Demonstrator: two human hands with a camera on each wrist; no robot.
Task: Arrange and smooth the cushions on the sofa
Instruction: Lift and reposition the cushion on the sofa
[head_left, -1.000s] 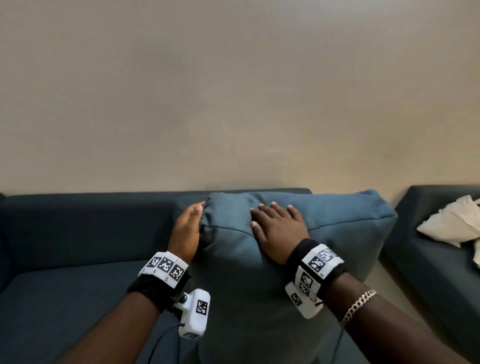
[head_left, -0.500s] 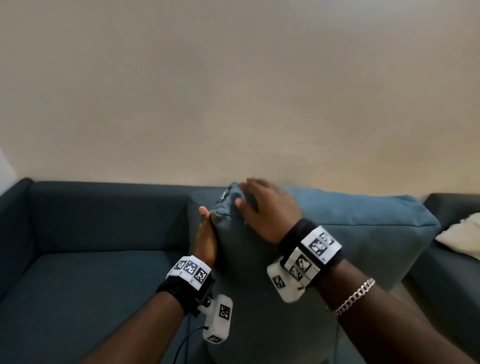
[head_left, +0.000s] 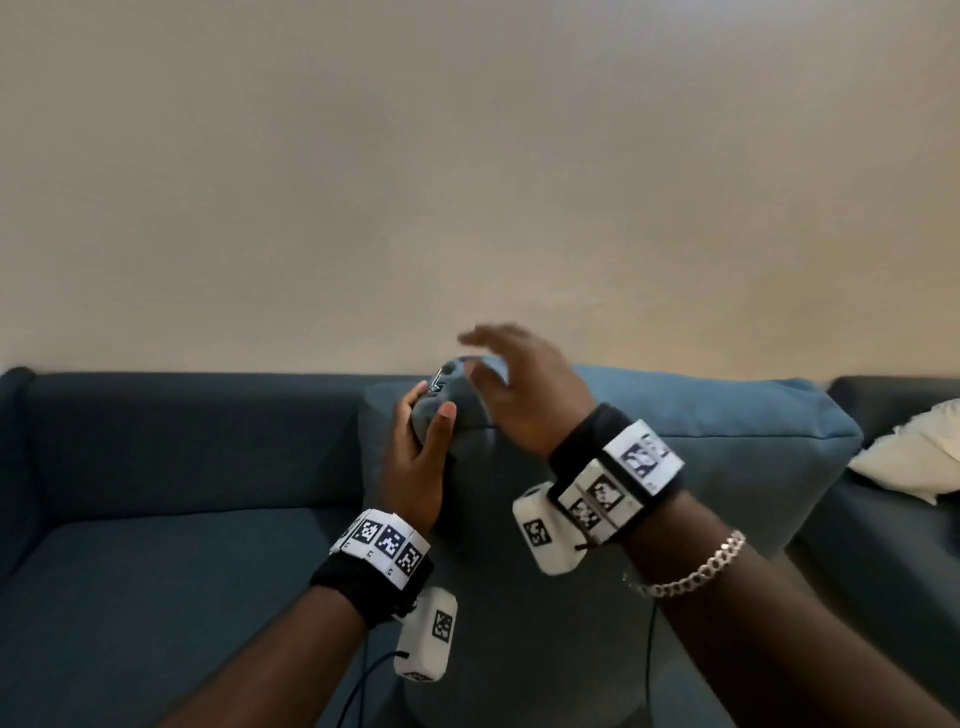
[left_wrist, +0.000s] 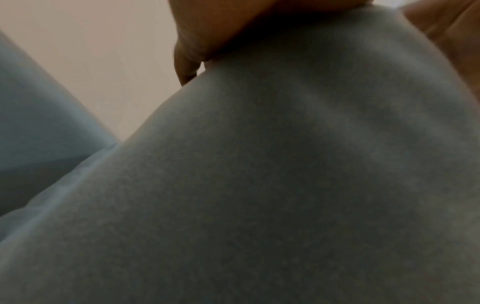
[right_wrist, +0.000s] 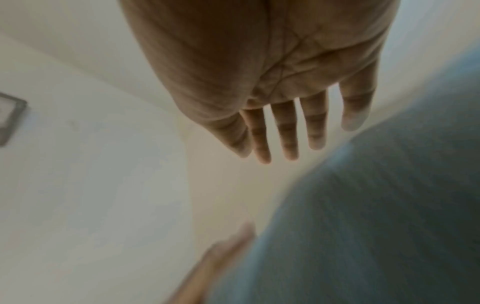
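Gripping the upper left corner of the blue cushion (head_left: 675, 467), the left hand (head_left: 415, 457) is curling its fingers behind the bunched fabric while the thumb (head_left: 441, 421) is pressing on the front of it. A small metal zipper pull (head_left: 438, 379) is showing at that corner, just above the left hand. In the left wrist view the cushion (left_wrist: 285, 185) is filling nearly the whole picture, with the fingers (left_wrist: 187, 67) hooking over its top edge.

Just to the right of that same corner, the right hand (head_left: 519, 384) is hovering with its fingers straight and spread, blurred, holding nothing; whether it is touching the cushion cannot be told. The right wrist view is showing the open palm (right_wrist: 272, 72) and straight fingers (right_wrist: 288, 131) apart from the cushion (right_wrist: 376, 226) below them.

The cushion is standing upright on the dark blue sofa (head_left: 156, 571), leaning against the backrest (head_left: 197, 441), with the beige wall (head_left: 467, 182) rising behind. Far to the right of the cushion, a cream pillow (head_left: 909, 457) is lying on a second dark seat (head_left: 893, 561). A silver chain bracelet (head_left: 696, 571) is circling the right forearm.
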